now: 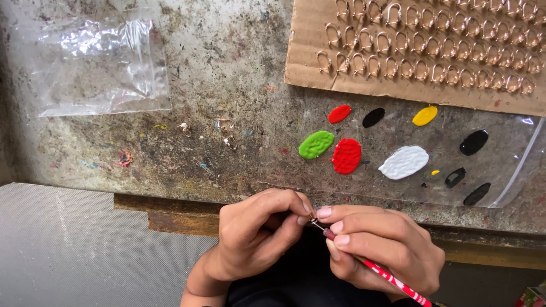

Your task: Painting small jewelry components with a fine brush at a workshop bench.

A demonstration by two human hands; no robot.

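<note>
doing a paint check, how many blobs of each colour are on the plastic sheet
red blobs: 2
green blob: 1
white blob: 1
yellow blobs: 2, one a tiny dot
black blobs: 4
total: 10, all on the plastic sheet

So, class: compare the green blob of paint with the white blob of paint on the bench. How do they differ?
The green blob lies left of the big red blob; the white blob lies right of it. The white blob is larger than the green one. Colour differs: bright green against white. Both are ridged ovals tilted the same way, lying on a clear plastic sheet.
</note>
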